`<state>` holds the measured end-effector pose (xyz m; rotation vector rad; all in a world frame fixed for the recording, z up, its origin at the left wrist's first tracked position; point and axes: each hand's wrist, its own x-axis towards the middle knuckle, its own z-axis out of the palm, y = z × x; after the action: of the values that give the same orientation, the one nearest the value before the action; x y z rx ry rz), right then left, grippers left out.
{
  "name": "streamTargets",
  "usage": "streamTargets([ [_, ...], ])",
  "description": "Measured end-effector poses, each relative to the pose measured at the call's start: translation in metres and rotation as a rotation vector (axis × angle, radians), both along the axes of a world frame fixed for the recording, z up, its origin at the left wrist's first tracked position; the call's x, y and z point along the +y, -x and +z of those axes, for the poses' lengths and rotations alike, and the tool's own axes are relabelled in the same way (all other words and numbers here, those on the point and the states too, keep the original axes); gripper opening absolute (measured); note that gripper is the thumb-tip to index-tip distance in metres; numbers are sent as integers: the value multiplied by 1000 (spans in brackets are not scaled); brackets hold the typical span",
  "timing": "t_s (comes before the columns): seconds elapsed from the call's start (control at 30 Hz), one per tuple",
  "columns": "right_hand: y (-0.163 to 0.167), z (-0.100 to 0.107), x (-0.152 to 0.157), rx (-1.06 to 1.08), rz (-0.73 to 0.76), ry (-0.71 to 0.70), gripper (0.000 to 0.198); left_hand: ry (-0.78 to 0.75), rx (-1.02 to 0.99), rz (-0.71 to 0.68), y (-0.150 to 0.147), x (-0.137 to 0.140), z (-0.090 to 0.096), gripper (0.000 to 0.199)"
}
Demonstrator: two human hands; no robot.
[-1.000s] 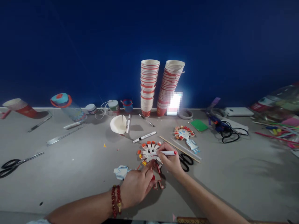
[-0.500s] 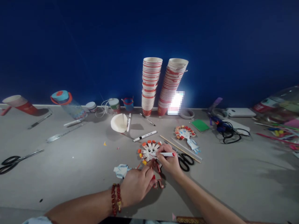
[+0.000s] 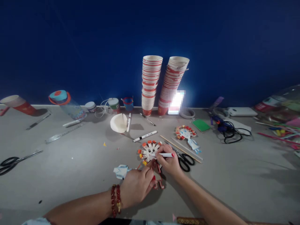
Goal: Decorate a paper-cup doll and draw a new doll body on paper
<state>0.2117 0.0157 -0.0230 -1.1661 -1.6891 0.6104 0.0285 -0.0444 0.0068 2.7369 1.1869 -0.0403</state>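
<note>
- Slight shift since the earlier frame: the slim white marker [image 3: 167, 155] with its red end has slid a touch leftward over the doll's round face, and the right hand [image 3: 170, 161] has gone with it;
- Right hand now, as I watch from my end: closed in a snug pen grip round that smooth barrel; whether the nib touches, I can't tell;
- Left hand [image 3: 135, 187] partly closed, thumb and fingertips holding down the red lower body; glossy round beads [image 3: 115, 200] circle the wrist;
- Paper doll [image 3: 150, 150] flat on the matte grey table [image 3: 70, 184] between both hands; stubby folded tabs, orange and yellow, ring its white disc of a head like petals;
- Just left of it I've got a crisp blue-edged cut-out [image 3: 121, 172];
- To the right, black-looped scissors [image 3: 184, 162]; a thin wooden stick [image 3: 180, 149]; a second petalled doll [image 3: 186, 133] beyond;
- Behind, ribbed paper-cup stacks [image 3: 152, 82], one leaning.
</note>
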Motion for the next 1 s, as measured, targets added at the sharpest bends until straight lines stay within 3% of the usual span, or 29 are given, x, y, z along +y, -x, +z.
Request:
streamTargets([
  [1.0, 0, -1, 0, -2, -29, -16, 16, -13, 13, 6, 1, 0, 0, 33],
])
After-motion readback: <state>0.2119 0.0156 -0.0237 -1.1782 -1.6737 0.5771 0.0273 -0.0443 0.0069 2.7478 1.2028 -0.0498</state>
